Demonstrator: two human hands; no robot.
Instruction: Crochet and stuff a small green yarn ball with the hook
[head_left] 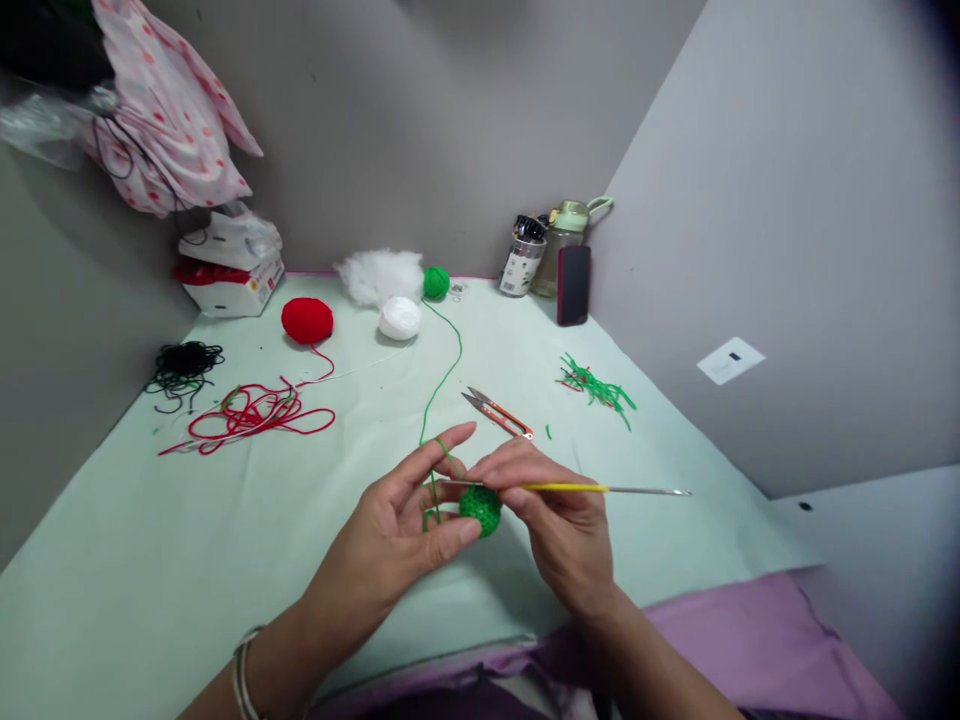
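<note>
My left hand pinches a small round green crochet piece between thumb and fingers. Green yarn loops over its raised index finger and runs back to a green yarn ball. In my right hand is a crochet hook with a yellow grip, held level, one metal end pointing out to the right. The hook's other end meets the top of the green piece, where fingers partly hide it. Just beyond my hands lie orange-handled thread snips.
Behind stand a red yarn ball, a white yarn ball and white stuffing. Tangled red yarn and black yarn lie left. Green scraps, a phone, a pen cup and a bottle are right.
</note>
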